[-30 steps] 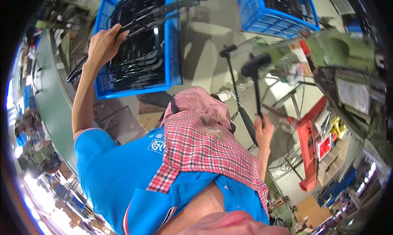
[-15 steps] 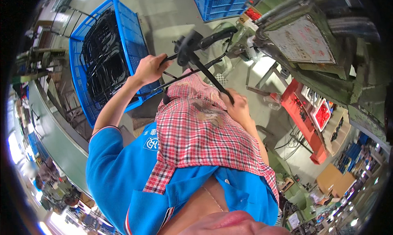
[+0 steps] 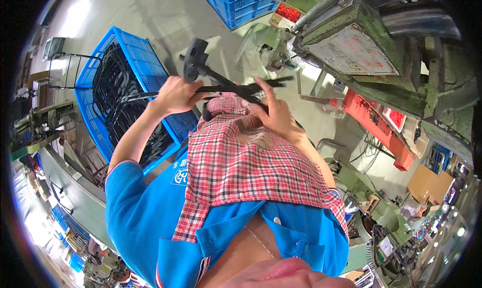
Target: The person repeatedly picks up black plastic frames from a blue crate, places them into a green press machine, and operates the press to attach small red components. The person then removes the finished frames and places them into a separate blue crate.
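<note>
A black tubular frame with a chunky plastic joint [image 3: 195, 59] is held up in front of my checked apron. My left hand [image 3: 178, 95] closes around a thin tube of it, just below the joint. On the other side, my right hand [image 3: 278, 115] grips the lower end of the thicker tube, its index finger pointing up beside the crossing bars. Part of the frame is hidden behind both hands. Beyond my left forearm stands a blue plastic crate [image 3: 143, 59], filled with similar black tubular parts [image 3: 118, 87].
A heavy green machine [image 3: 401, 69] looms at the right. Below it is a red bench [image 3: 369, 122] with trays of small red parts. Another blue crate [image 3: 241, 9] and a box of red pieces [image 3: 287, 13] stand at the far side. Cardboard boxes [image 3: 427, 185] lie at right.
The frame has swung, its joint moving left and its bars folding closer together. My right hand has come up and left, nearer my left hand, raising its index finger. The whole view has shifted.
</note>
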`<action>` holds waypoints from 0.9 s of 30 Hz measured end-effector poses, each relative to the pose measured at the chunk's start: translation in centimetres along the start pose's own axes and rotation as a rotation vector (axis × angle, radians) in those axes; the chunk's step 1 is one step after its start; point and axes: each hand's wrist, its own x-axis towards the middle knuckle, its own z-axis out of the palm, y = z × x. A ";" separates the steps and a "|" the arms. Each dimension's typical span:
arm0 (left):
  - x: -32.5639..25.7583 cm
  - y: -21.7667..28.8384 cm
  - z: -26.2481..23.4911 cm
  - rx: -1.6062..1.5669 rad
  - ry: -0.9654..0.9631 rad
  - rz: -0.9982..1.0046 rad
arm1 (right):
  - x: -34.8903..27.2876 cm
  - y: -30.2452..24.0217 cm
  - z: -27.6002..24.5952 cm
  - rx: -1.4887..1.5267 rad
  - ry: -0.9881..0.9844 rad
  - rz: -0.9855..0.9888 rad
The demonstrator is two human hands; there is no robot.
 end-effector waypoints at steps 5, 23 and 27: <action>8.1 2.3 2.2 -0.017 0.037 0.071 | 1.1 3.6 -2.0 -0.257 0.130 0.228; 15.3 4.5 -0.4 0.052 0.076 0.091 | 0.8 5.3 -5.8 -0.584 0.170 0.183; 15.7 4.3 0.0 0.032 0.010 0.072 | 1.5 5.7 -5.4 -0.568 0.169 0.199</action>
